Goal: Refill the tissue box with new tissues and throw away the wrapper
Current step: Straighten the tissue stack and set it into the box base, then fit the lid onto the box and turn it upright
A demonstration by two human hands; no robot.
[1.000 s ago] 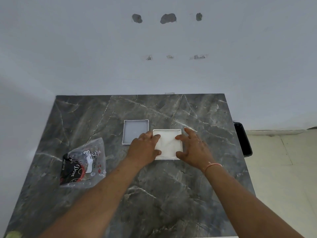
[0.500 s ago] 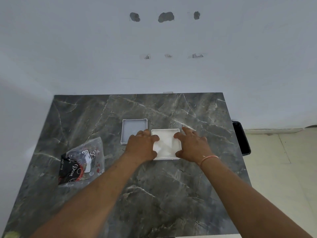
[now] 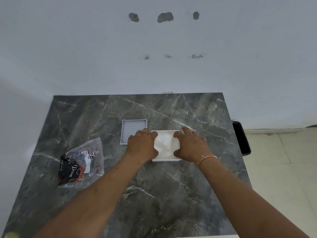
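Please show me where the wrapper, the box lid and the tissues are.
wrapper (image 3: 82,162): head view, on its printed label.
box lid (image 3: 132,128): head view, on its bare inner face.
tissues (image 3: 164,143): head view, on the top sheet.

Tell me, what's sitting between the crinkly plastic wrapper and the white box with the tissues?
The left hand and the grey lid fill most of the stretch between wrapper and tissue box; otherwise bare marble table, seen in the head view.

Table (image 3: 171,194) lies bare near and far; lid (image 3: 132,127) and wrapper (image 3: 82,162) crowd the left.
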